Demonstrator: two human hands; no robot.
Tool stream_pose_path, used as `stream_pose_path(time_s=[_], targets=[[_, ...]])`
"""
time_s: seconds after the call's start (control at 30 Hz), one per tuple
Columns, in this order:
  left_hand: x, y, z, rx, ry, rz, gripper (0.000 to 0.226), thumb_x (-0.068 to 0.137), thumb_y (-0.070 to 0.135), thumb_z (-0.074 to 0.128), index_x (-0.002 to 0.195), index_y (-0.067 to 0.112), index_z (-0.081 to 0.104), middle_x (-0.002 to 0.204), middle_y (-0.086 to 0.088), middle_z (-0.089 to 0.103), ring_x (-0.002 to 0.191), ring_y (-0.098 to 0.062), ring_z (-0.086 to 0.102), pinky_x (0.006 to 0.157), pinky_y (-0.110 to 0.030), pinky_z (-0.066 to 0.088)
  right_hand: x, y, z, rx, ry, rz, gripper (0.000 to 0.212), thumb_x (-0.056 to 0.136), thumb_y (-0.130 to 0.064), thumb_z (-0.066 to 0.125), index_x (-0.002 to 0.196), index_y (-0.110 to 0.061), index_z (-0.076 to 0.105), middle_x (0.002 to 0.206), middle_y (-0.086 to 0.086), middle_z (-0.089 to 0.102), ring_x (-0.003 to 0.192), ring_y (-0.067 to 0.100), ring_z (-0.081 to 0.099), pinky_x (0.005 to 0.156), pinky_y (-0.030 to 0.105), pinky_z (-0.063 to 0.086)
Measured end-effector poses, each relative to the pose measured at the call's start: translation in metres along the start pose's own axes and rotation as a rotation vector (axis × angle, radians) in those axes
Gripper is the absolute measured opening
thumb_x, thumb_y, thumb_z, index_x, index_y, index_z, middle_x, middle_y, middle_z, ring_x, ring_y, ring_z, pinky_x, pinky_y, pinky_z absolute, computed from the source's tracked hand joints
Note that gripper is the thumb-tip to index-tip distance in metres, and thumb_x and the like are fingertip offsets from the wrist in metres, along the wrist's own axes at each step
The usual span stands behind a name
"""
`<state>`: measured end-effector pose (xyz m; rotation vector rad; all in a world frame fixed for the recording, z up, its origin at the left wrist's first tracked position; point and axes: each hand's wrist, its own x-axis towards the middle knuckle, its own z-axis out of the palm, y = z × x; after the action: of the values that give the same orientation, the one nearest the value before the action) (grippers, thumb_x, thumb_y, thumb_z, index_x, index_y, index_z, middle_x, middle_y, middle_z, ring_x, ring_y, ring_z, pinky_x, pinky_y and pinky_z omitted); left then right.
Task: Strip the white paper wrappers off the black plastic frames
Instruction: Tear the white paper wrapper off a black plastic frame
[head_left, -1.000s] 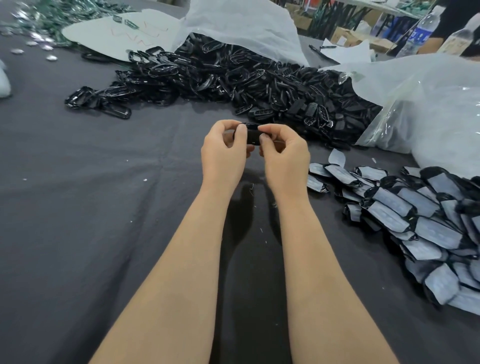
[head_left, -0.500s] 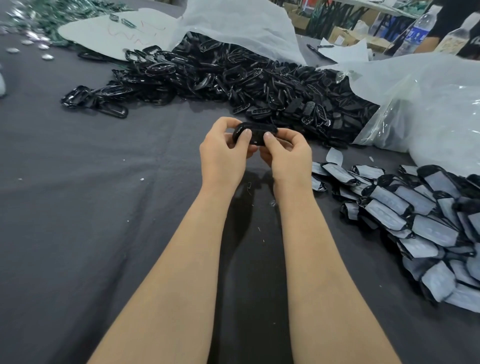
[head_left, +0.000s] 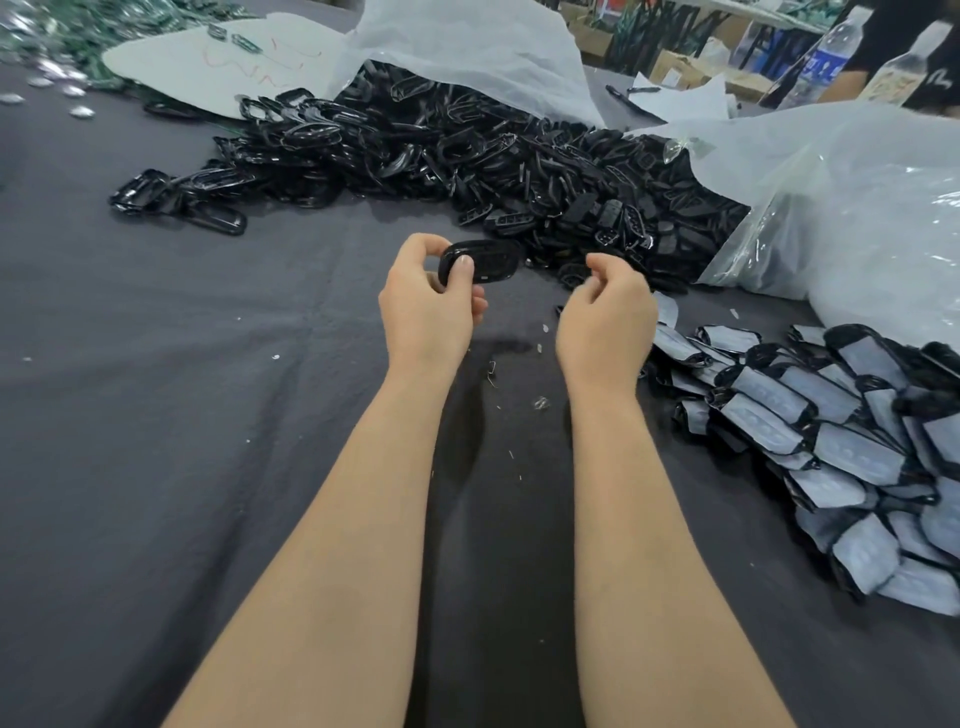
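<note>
Dark cloth (head_left: 156, 415): your left hand (head_left: 426, 312) pinches a bare frame (head_left: 480, 262) lying crosswise; your right hand (head_left: 605, 312), loosely curled and seemingly empty, sits nearest the wrapped frames (head_left: 831, 426).

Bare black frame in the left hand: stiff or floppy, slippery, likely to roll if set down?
Probably stiff: the black frame keeps its oval shape while the left hand pinches one end only. Its glossy surface suggests some slipperiness. It looks flat, like those in the unwrapped pile, so it should lie rather than roll.
</note>
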<state>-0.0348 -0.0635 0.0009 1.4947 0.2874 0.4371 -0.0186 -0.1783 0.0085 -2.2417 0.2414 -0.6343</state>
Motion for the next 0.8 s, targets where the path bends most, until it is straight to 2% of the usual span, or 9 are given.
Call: stream_pose_path(time_s=[0.1, 0.2, 0.27, 0.33, 0.4, 0.5, 0.63, 0.8], targets=[[0.001, 0.000, 0.000, -0.029, 0.031, -0.023, 0.010, 0.096, 0.009, 0.052, 0.095, 0.019, 0.051, 0.065, -0.002, 0.059, 0.048, 0.000, 0.056, 0.054, -0.015, 0.049, 0.004, 0.004, -0.008, -0.142, -0.032, 0.072, 0.038, 0.092, -0.006, 0.041, 0.120, -0.016, 0.064, 0.119, 0.006, 0.064, 0.120, 0.025, 0.048, 0.102, 0.037, 0.038], [0.001, -0.001, 0.001, -0.048, 0.032, -0.035, 0.008, 0.095, 0.009, 0.052, 0.097, 0.016, 0.052, 0.065, -0.001, 0.059, 0.047, 0.000, 0.056, 0.053, -0.016, 0.049, 0.009, 0.003, -0.017, -0.293, -0.132, 0.168, 0.030, 0.092, -0.020, 0.050, 0.120, -0.025, 0.062, 0.124, 0.003, 0.059, 0.125, 0.027, 0.041, 0.103, 0.040, 0.031], [0.001, 0.000, 0.001, -0.054, 0.025, -0.036, 0.007, 0.095, 0.009, 0.052, 0.097, 0.016, 0.052, 0.064, -0.001, 0.059, 0.046, 0.000, 0.056, 0.053, -0.016, 0.049, 0.012, 0.004, -0.025, -0.398, -0.259, 0.223, 0.032, 0.089, -0.029, 0.059, 0.121, -0.027, 0.061, 0.132, 0.005, 0.052, 0.129, 0.031, 0.037, 0.103, 0.043, 0.029], [0.001, 0.000, 0.002, -0.047, 0.017, -0.032, 0.007, 0.095, 0.009, 0.052, 0.096, 0.016, 0.052, 0.064, -0.001, 0.060, 0.046, -0.001, 0.055, 0.052, -0.016, 0.048, 0.012, 0.006, -0.029, -0.479, -0.389, 0.227, 0.035, 0.087, -0.031, 0.064, 0.121, -0.024, 0.061, 0.134, 0.007, 0.049, 0.129, 0.033, 0.037, 0.103, 0.042, 0.032], [0.001, 0.001, 0.003, -0.042, 0.015, -0.030, 0.008, 0.095, 0.009, 0.053, 0.094, 0.017, 0.052, 0.064, -0.001, 0.060, 0.047, -0.001, 0.056, 0.051, -0.016, 0.048, 0.011, 0.007, -0.025, -0.500, -0.458, 0.156, 0.036, 0.087, -0.028, 0.065, 0.121, -0.020, 0.061, 0.133, 0.008, 0.052, 0.126, 0.032, 0.043, 0.103, 0.038, 0.037], [0.000, 0.002, 0.003, -0.038, 0.019, -0.025, 0.008, 0.095, 0.010, 0.052, 0.094, 0.018, 0.052, 0.064, -0.001, 0.060, 0.046, 0.001, 0.056, 0.051, -0.015, 0.048, 0.009, 0.007, -0.017, -0.427, -0.436, 0.042, 0.028, 0.088, -0.025, 0.064, 0.115, -0.016, 0.066, 0.126, 0.011, 0.059, 0.120, 0.027, 0.051, 0.102, 0.035, 0.041], [0.001, 0.002, 0.002, -0.042, 0.023, -0.023, 0.009, 0.095, 0.010, 0.053, 0.092, 0.019, 0.052, 0.064, 0.000, 0.060, 0.046, 0.001, 0.056, 0.051, -0.014, 0.048, 0.005, 0.006, -0.010, -0.206, -0.323, 0.008, 0.026, 0.089, -0.014, 0.058, 0.113, -0.017, 0.068, 0.123, 0.008, 0.061, 0.115, 0.021, 0.054, 0.093, 0.022, 0.036], [0.001, 0.000, 0.003, -0.025, 0.032, -0.014, 0.006, 0.095, 0.012, 0.053, 0.096, 0.017, 0.052, 0.064, 0.001, 0.061, 0.048, 0.002, 0.057, 0.053, -0.014, 0.049, -0.007, -0.002, 0.005, -0.036, -0.368, -0.139, 0.028, 0.091, -0.007, 0.053, 0.117, -0.010, 0.062, 0.118, 0.009, 0.061, 0.110, 0.019, 0.054, 0.080, 0.012, 0.030]])
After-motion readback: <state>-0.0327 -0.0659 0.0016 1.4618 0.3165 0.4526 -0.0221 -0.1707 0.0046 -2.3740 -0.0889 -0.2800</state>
